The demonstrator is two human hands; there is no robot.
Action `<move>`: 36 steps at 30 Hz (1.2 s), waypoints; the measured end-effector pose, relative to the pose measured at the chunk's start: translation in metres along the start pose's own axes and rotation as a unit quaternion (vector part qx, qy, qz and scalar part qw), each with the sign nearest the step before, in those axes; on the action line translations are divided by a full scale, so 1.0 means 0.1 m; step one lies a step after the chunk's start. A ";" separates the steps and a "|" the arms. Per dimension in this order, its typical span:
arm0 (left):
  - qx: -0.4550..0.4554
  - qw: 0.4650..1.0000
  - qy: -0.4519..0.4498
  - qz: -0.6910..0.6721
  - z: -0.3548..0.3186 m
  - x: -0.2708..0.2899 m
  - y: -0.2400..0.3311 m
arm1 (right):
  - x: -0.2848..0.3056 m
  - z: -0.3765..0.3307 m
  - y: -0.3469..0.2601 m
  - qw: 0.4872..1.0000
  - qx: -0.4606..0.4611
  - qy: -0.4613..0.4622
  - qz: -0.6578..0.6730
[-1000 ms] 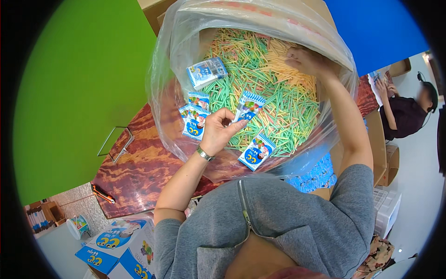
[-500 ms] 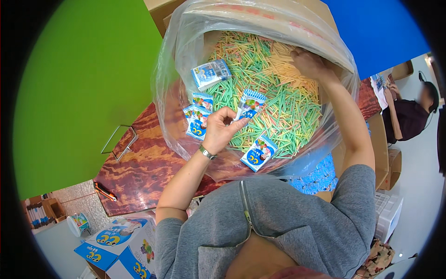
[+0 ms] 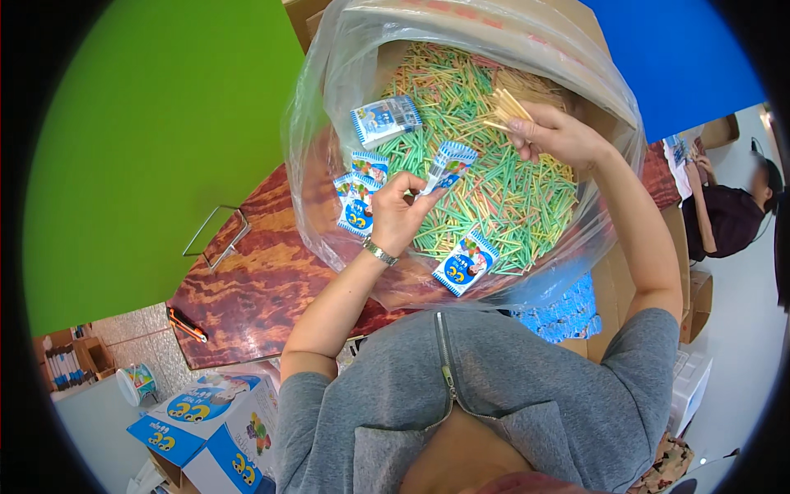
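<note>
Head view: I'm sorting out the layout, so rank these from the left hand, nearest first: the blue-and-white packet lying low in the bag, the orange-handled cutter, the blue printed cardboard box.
1. Blue-and-white packet in the clear bag, just right of the left hand.
2. Orange-handled cutter, on the wooden table's left edge.
3. Blue printed cardboard box, below the table, lower left.

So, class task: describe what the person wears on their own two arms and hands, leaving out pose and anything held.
Both forearms are bare, with no gloves on either hand. The left hand has a metal-link wristwatch at the wrist. The right hand wears nothing visible. Short grey sleeves of a zip-front top cover the upper arms.
</note>
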State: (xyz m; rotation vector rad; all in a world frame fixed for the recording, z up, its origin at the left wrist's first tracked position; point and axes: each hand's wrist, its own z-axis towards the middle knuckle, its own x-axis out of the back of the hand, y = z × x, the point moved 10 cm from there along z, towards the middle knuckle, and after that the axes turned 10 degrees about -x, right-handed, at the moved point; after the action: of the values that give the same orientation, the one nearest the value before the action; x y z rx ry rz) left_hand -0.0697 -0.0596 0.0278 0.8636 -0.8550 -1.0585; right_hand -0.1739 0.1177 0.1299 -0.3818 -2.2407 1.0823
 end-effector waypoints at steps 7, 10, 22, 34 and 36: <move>-0.031 0.997 0.025 0.067 0.01 0.08 0.13 | -0.31 -0.06 -0.35 0.990 0.066 -0.019 -0.125; -0.064 0.993 0.036 0.087 0.02 0.12 0.25 | -0.36 -0.07 -0.40 0.980 0.051 -0.024 -0.193; -0.185 0.970 0.038 0.154 0.02 0.19 0.58 | -0.55 0.01 -0.44 0.888 -0.088 -0.150 -0.425; -0.055 0.998 -0.003 -0.039 0.00 0.12 0.15 | -0.72 -0.20 -0.96 0.933 0.159 0.003 -0.321; -0.025 0.993 0.000 -0.119 0.01 0.08 0.22 | -0.82 -0.24 -0.95 0.901 0.242 0.082 -0.351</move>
State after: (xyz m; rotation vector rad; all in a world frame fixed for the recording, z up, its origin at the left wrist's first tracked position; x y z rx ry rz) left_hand -0.0607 -0.0623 0.0498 0.9391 -0.7351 -1.2815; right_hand -0.0951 0.0325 0.1828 0.4973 -1.6497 1.0851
